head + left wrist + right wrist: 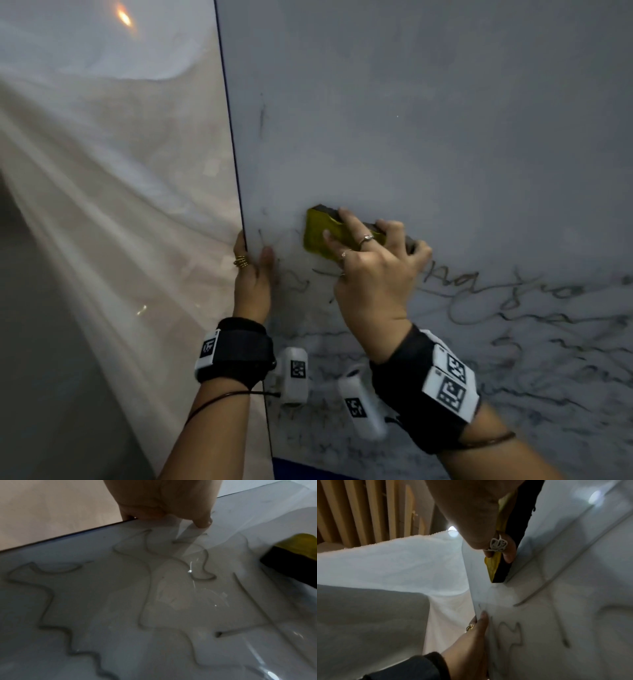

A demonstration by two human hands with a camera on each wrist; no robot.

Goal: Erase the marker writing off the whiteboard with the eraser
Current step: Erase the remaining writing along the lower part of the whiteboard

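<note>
Two hands, right hand (373, 274) gripping one yellow eraser (322, 234) against one whiteboard (445, 120), left hand (251, 274) clasping its edge.

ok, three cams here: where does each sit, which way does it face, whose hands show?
Head: worn on the head, facing the whiteboard; shows left hand gripping its edge, right hand holding the eraser, both wristbands.
Left wrist: looks along the left hand across the marker writing.
Right wrist: looks along the right hand down the board edge.
Shared: eraser in all three.
</note>
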